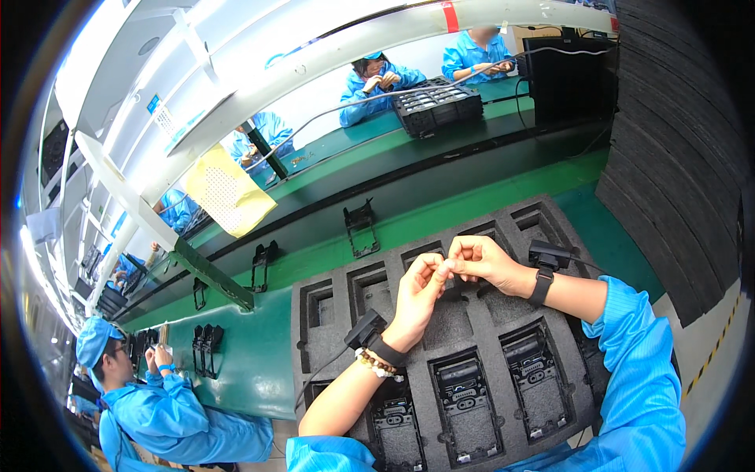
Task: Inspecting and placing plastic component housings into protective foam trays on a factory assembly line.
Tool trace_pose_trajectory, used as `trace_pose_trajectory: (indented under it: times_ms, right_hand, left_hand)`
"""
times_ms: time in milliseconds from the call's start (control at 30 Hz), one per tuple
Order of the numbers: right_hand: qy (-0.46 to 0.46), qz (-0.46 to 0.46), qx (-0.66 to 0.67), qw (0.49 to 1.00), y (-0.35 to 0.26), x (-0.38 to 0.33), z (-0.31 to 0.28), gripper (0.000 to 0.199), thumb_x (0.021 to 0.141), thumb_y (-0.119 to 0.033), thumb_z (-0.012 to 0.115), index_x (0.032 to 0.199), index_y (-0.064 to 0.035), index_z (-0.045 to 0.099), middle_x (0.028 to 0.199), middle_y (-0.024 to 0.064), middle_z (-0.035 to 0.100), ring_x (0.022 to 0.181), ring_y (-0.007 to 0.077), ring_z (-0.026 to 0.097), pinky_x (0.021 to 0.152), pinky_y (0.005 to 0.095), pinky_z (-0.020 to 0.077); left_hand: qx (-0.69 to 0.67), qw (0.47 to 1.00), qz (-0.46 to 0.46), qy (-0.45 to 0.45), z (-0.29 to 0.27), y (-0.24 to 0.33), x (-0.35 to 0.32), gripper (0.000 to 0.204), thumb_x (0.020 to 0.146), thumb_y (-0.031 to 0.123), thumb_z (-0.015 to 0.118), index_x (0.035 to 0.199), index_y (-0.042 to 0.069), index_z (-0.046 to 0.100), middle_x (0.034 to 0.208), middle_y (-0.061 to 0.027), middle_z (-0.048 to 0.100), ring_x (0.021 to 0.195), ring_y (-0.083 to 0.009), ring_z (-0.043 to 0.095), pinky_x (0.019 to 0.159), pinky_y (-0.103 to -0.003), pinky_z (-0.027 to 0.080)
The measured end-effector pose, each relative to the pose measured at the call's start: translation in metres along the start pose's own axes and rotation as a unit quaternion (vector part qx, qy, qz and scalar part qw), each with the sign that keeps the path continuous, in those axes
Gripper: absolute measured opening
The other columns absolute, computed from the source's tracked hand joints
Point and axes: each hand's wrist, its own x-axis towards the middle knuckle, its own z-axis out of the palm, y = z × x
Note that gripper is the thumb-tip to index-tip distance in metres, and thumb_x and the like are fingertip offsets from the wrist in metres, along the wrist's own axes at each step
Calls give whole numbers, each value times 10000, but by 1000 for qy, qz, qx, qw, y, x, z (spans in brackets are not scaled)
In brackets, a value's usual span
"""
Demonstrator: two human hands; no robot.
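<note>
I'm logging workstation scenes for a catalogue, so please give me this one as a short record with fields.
Left hand: fingertips pinched together
Right hand: pinched, fingertips close against the left's
Held item: too small to tell
Foam tray: dark grey, pocketed, below both hands
Near-row pockets: black frames
Bench: green, more black frames on it
Nearby: person in blue, at left

An assembly workshop is indicated by blue-smocked co-workers [358, 108] at twelve o'clock, a foam parts tray [324, 346] at five.
</note>
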Motion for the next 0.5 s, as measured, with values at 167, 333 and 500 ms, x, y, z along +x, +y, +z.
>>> trace_pose_trajectory:
  times_ms: [167, 333, 500]
  right_hand:
    - [-5, 2, 6, 1000, 1, 0, 0, 229, 914, -289, 702, 854, -103, 582, 723, -65, 554, 638, 13, 497, 548, 168, 373]
    - [13, -17, -39, 999, 4, 2, 0, 216, 942, -276, 669, 897, -85, 578, 742, -56, 569, 649, 6, 500, 557, 164, 394]
    - [20, -46, -61, 997, 10, 1, 1, 205, 959, -257, 645, 916, -69, 575, 780, -37, 600, 669, 12, 513, 573, 172, 412]
  left_hand:
    - [-14, 1000, -8, 5, -2, 2, 0, 142, 961, 197, 643, 1039, 87, 598, 904, 41, 618, 788, -24, 527, 691, -180, 413]
    - [-4, 999, 14, 35, -2, 6, -1, 127, 934, 117, 669, 1021, 36, 626, 937, -5, 653, 907, -78, 613, 859, -231, 477]
    - [2, 999, 11, 41, 1, 7, -2, 131, 938, 126, 665, 1022, 34, 626, 941, -6, 654, 894, -73, 612, 852, -223, 473]
